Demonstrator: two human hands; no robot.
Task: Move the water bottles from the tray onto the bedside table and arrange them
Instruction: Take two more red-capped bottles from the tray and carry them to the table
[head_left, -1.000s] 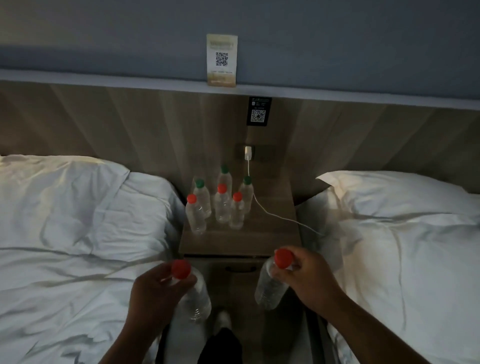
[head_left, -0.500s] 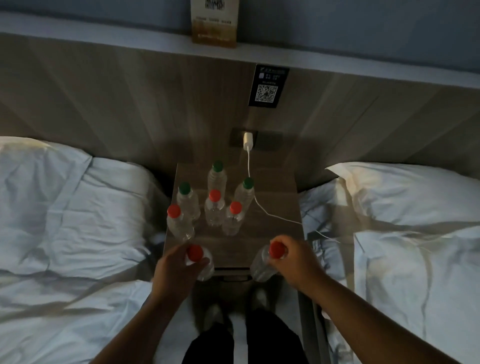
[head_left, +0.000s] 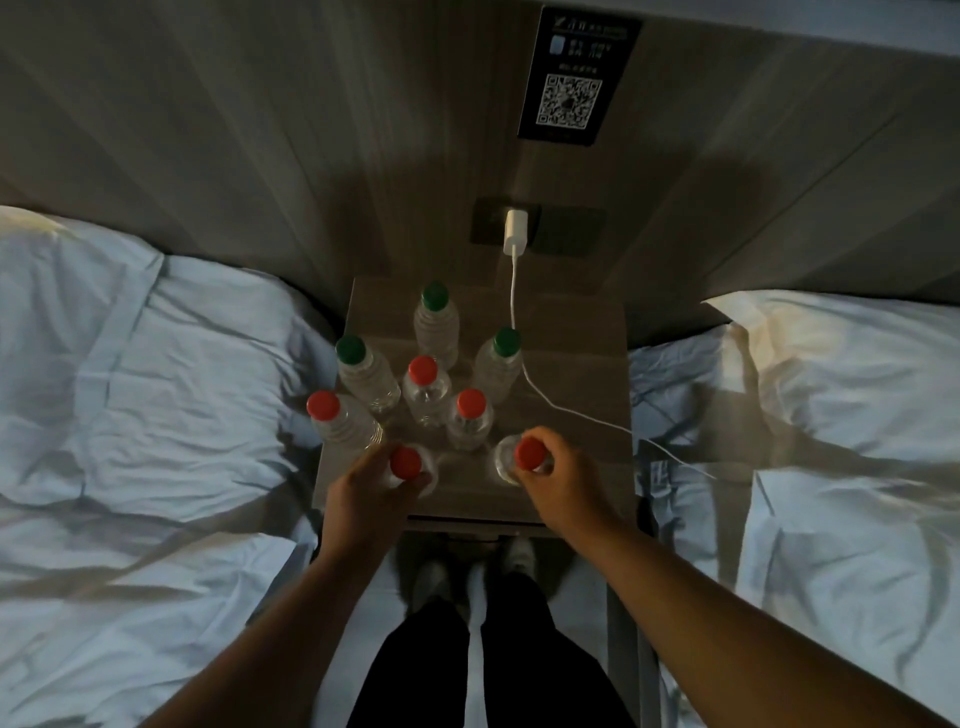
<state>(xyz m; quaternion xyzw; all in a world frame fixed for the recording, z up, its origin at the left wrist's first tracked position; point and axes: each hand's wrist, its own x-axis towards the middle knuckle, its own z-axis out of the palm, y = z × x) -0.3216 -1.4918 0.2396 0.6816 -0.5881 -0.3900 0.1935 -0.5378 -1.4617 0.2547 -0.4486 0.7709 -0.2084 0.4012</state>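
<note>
**Two bottles at the desk's front edge: crowding, cable and overhang are the hazards**

**Position.** The left hand (head_left: 371, 488) is curled around the neck of a red-capped bottle (head_left: 405, 462) over the front-left part of the desk (head_left: 571, 358). The right hand (head_left: 563, 480) pinches a second red-capped bottle (head_left: 530, 453) by its top, near the middle of the front edge. From above I cannot tell whether either base is touching the desk.

**Risks, as judged.**
- Crowding: six standing bottles are packed close in the left half of the desk. The left hand is just beside the left-edge bottle (head_left: 337, 421), which stands at the very edge next to the left bed (head_left: 130, 389). A knuckle nudge could tip it onto the bedding or into the other bottles.
- Cable: a white charger cable (head_left: 550, 400) runs from the wall plug (head_left: 516, 231) across the right half of the desk and drops off the right edge. It passes near the right hand. A bottle set on it would likely stand tilted, and a wrist could snag it.
- Overhang: both held bottles are close to the front edge. If one is released with its base partly off the edge, it would probably fall to the floor by the feet.
- Light: the room is dim, which makes base placement harder to judge.

**Containers.** Eight clear plastic bottles are in view, all capped. Three green-capped bottles (head_left: 435, 322) stand toward the back, and five bottles have red caps, including the two held. The contents look colourless, presumably water. The fill levels cannot be read. The tray is not in view.
</note>
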